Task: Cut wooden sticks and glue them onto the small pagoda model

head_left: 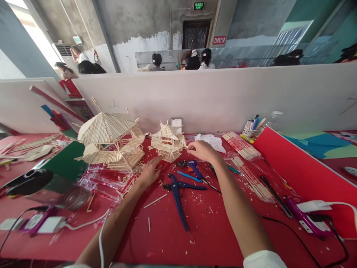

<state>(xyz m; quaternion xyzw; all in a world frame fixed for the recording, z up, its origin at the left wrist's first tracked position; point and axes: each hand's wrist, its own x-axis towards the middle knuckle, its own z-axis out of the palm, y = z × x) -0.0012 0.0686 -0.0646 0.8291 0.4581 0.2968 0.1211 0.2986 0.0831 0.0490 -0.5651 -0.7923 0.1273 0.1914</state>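
A small pavilion model of thin wooden sticks point(169, 141) stands on the red table between my two hands. My left hand point(152, 172) rests low by its left front corner, fingers stretched toward the base. At its right eave is my right hand point(201, 150), with thumb and fingertips pinched together; whatever is between them is too small to make out. A larger stick pavilion point(110, 137) stands to the left. In front of the small model lie a blue glue gun point(194, 169), a blue pen point(189, 176) and a dark blue hand cutter point(176, 197).
Bundles of sticks point(242, 146) and a white crumpled tissue point(211, 141) lie to the right, near a red board point(306, 178). Purple power strips point(306, 219) with cables sit at both sides. A clear jar point(74, 193) stands left. A white partition point(223, 96) closes the back.
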